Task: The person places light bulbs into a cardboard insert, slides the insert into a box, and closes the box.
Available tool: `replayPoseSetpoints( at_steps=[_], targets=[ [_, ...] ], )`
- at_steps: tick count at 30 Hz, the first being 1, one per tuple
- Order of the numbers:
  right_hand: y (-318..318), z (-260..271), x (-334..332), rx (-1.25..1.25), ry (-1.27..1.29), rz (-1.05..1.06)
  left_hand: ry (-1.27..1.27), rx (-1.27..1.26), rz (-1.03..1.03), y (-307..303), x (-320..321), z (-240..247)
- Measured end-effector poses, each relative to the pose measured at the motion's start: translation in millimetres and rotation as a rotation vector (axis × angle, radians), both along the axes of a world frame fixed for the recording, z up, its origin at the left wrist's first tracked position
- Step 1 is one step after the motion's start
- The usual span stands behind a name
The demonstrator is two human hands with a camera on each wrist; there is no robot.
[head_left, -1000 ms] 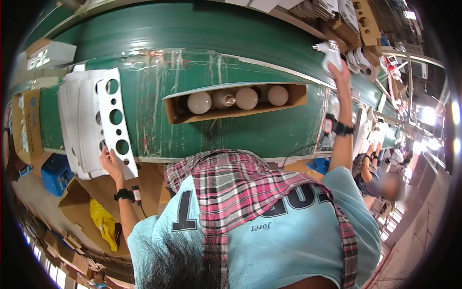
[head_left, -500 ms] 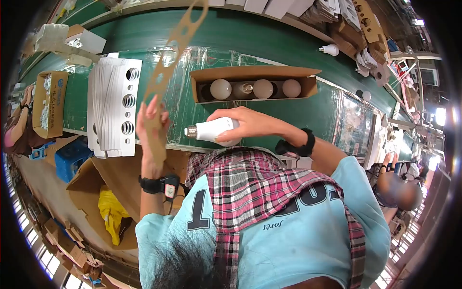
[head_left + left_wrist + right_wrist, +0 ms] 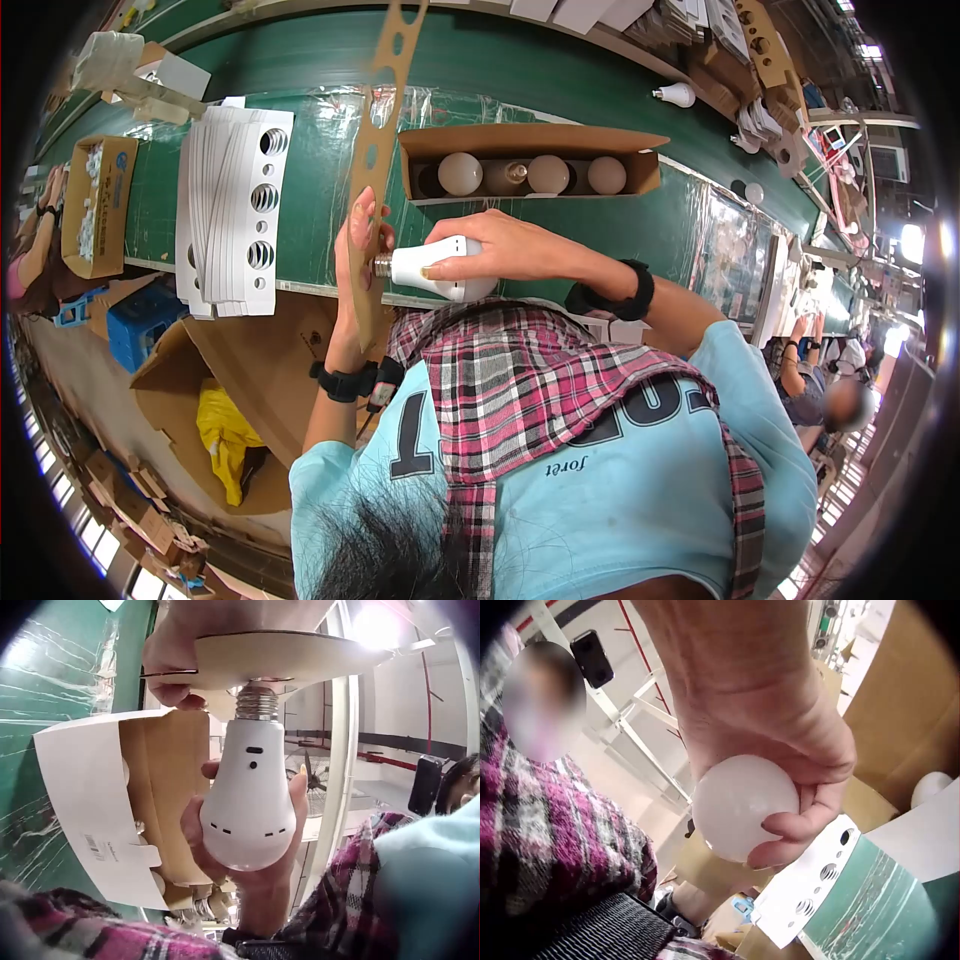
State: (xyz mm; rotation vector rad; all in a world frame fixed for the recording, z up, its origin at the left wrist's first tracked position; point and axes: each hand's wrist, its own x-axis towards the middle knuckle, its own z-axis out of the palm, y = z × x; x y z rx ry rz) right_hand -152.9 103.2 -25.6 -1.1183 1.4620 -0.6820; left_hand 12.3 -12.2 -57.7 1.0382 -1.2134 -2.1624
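Note:
My left hand (image 3: pixel 350 262) grips a long cardboard strip (image 3: pixel 369 300) with a row of round holes, held up on edge over the table's near side. A white light bulb (image 3: pixel 415 268) lies sideways in my right hand (image 3: pixel 510 243), its fingers curled round the wide end. In the left wrist view the metal screw base (image 3: pixel 257 703) of the bulb sits right at a hole in the strip. The bulb's round dome (image 3: pixel 742 806) faces the right wrist camera. Just beyond my hands stands an open carton (image 3: pixel 530 137) holding several bulbs, one of them base up.
A stack of white hole-punched cards (image 3: pixel 215 210) lies on the green table to the left. Another bulb (image 3: pixel 675 95) rests on the far belt. Below the table, a cardboard box holds a yellow bag (image 3: pixel 222 440), near a blue stool (image 3: pixel 140 325). Other people work at both sides.
My left hand has left the white stack and lifted the strip in front of me. My right hand has brought the bulb from the far right to the strip, base against a hole.

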Motion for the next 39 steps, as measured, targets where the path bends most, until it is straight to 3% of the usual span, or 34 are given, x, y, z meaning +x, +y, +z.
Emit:
replayPoseSetpoints(
  at_steps=[3, 6, 10, 15, 21, 24, 27, 29, 31, 35, 36, 39],
  targets=[
    [-1.3, 1.5, 0.2, 0.096, -0.144, 0.009, 0.029, 0.004, -0.045, -12.3, -1.1, -21.3],
    [-1.3, -8.3, 1.9, 0.000, -0.106, -0.062, 0.011, 0.056, 0.018, -5.6, -8.4, 0.1],
    [3.6, 0.8, 12.0, -0.298, 0.429, -0.045, -0.006, 0.047, -0.017, -10.9, -8.6, 3.1],
    [0.0, 2.6, 18.7, -0.617, 0.731, -0.124, 0.035, 0.011, 0.003, -15.1, -7.4, -6.9],
    [-2.4, -8.0, 20.0, -0.597, 0.800, -0.204, -0.618, -1.198, 0.082, -12.0, -1.8, -17.0],
    [-3.9, -20.2, 23.7, -0.590, 0.806, -0.220, -0.449, -0.676, 0.088, 6.7, 5.1, -18.5],
    [-1.0, -30.7, 29.0, -0.594, 0.818, -0.207, -0.464, -0.480, -0.028, 14.0, 8.5, -14.4],
    [-3.1, -33.9, 29.8, -0.613, 0.821, -0.199, -0.419, -0.593, 0.016, 15.4, 7.2, -18.9],
    [-6.2, -34.7, 27.1, -0.646, 0.816, -0.191, -0.356, -0.550, 0.019, 9.9, 8.6, -20.3],
    [7.0, -14.5, -7.0, -0.441, 0.559, -0.081, -0.302, -0.468, 0.006, 8.6, 22.1, -29.4],
    [12.9, -11.9, -24.3, -0.566, 0.686, -0.089, -0.292, -0.472, 0.018, 5.9, 25.4, -32.6],
    [35.9, -30.5, -78.5, -0.490, 0.918, 0.007, -0.267, -0.439, 0.075, -1.1, 31.1, -36.3]
  ],
)
